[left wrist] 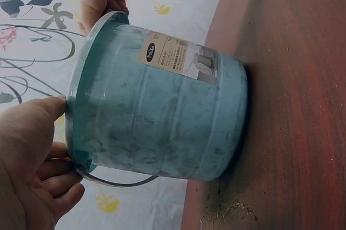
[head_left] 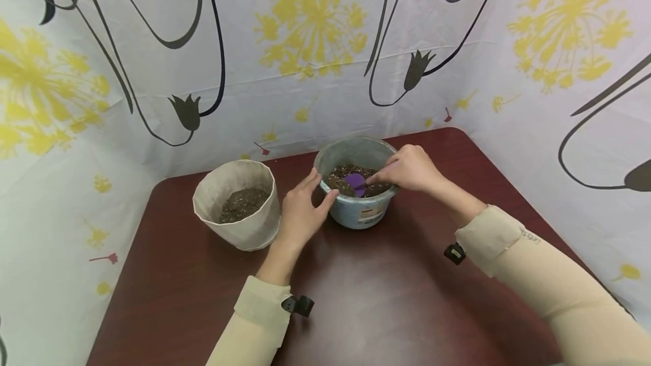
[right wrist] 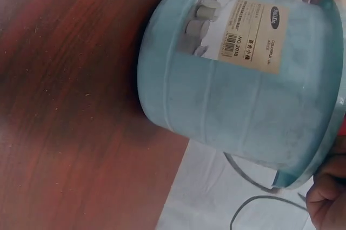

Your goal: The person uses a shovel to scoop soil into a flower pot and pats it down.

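Note:
A light blue bucket (head_left: 356, 208) with dark soil (head_left: 338, 177) in it stands on the table. My left hand (head_left: 301, 210) holds its left rim, thumb at the near side and fingers round the outer edge, as the left wrist view shows. Over the right rim, my right hand (head_left: 412, 168) grips a small purple trowel (head_left: 355, 183) whose blade is in the soil. The trowel's handle is mostly hidden by the hand. In the right wrist view the bucket's label (right wrist: 243, 35) faces the camera.
Left of the bucket stands a white ribbed pot (head_left: 249, 230), partly filled with soil. Soil crumbs (left wrist: 230, 211) lie on the dark red table (head_left: 366, 298). A patterned cloth (head_left: 229, 61) hangs behind and along both sides.

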The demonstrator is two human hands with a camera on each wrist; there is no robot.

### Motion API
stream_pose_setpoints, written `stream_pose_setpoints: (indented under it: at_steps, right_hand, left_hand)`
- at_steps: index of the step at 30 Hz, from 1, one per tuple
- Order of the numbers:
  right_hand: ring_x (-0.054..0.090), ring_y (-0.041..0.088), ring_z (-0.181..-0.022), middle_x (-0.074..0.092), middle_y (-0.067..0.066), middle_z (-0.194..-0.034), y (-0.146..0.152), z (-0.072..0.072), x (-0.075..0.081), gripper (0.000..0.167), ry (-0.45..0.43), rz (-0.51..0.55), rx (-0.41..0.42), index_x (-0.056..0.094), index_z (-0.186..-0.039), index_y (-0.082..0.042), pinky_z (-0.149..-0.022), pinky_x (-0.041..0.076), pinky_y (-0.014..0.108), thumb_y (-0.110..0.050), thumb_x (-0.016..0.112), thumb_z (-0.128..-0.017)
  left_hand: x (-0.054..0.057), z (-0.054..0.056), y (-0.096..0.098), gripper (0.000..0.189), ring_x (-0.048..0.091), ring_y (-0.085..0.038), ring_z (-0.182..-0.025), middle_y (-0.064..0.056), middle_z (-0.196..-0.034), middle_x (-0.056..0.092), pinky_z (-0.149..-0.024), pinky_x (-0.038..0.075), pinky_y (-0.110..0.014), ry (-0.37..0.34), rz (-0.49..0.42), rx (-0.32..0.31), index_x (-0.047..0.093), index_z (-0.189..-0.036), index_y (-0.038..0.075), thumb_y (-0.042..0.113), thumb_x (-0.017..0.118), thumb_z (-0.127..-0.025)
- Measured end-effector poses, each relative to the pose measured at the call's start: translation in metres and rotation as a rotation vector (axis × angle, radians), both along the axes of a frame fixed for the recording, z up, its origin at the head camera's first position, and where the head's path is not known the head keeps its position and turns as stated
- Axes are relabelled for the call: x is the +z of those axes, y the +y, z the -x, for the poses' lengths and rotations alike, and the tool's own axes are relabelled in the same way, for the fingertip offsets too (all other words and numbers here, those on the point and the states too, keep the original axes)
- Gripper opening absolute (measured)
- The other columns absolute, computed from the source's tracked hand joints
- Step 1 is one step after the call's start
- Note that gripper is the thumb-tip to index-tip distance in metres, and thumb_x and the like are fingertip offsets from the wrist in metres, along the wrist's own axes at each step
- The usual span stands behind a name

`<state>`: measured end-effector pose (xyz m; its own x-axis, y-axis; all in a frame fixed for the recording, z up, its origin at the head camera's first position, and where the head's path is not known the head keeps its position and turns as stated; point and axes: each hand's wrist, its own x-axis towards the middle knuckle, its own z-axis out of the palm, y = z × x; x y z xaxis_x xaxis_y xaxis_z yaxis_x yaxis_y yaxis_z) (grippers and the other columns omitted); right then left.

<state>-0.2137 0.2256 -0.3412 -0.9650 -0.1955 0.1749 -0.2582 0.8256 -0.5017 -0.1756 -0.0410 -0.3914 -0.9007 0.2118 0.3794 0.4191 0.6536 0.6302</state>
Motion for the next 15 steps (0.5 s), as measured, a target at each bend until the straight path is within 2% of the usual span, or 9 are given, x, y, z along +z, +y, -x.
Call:
stream_pose_setpoints:
  at_steps: [2, 4, 8, 11, 15]
  right_hand:
    - [0.019, 0.008, -0.048, 0.032, -0.011, -0.040, 0.004, -0.002, -0.001, 0.057, -0.064, 0.037, -0.046, 0.053, -0.039, -0.021, -0.043, 0.019, 0.025, -0.051, 0.091, -0.068]
    - [0.021, 0.008, -0.050, 0.046, -0.010, -0.042, 0.007, -0.003, -0.001, 0.047, -0.127, 0.077, -0.090, 0.066, -0.044, -0.022, -0.044, 0.019, 0.026, -0.055, 0.090, -0.067]
    - [0.034, 0.006, -0.055, 0.072, -0.006, -0.064, 0.012, -0.007, -0.002, 0.028, -0.205, 0.147, -0.135, 0.082, -0.066, -0.030, -0.047, 0.024, 0.027, -0.057, 0.088, -0.067]
    - [0.042, 0.005, -0.062, 0.077, -0.004, -0.078, 0.016, -0.008, -0.002, 0.026, -0.246, 0.213, -0.154, 0.084, -0.075, -0.033, -0.050, 0.030, 0.027, -0.058, 0.088, -0.068]
    - [0.054, 0.003, -0.074, 0.077, -0.007, -0.082, 0.023, -0.010, -0.003, 0.026, -0.270, 0.304, -0.158, 0.084, -0.081, -0.032, -0.060, 0.040, 0.024, -0.057, 0.087, -0.071]
  left_hand:
    - [-0.001, 0.001, 0.001, 0.061, 0.054, -0.031, -0.132, -0.013, -0.147, 0.053, -0.109, 0.045, -0.042, 0.002, -0.002, 0.001, 0.062, -0.135, -0.002, 0.045, 0.068, -0.096]
    - [-0.001, 0.002, 0.001, 0.061, 0.054, -0.030, -0.132, -0.013, -0.147, 0.053, -0.110, 0.044, -0.042, 0.003, 0.000, 0.004, 0.063, -0.135, -0.002, 0.044, 0.069, -0.096]
    - [-0.001, 0.003, 0.001, 0.062, 0.054, -0.030, -0.132, -0.012, -0.147, 0.054, -0.110, 0.044, -0.041, 0.000, 0.007, 0.008, 0.063, -0.135, -0.002, 0.045, 0.069, -0.095]
    - [-0.001, 0.003, 0.001, 0.061, 0.054, -0.030, -0.132, -0.011, -0.147, 0.054, -0.110, 0.044, -0.042, -0.008, 0.013, 0.007, 0.063, -0.135, -0.001, 0.046, 0.069, -0.095]
    - [0.000, 0.002, 0.001, 0.062, 0.053, -0.031, -0.133, -0.010, -0.148, 0.053, -0.110, 0.044, -0.044, -0.026, 0.019, 0.007, 0.062, -0.136, 0.000, 0.046, 0.068, -0.096]
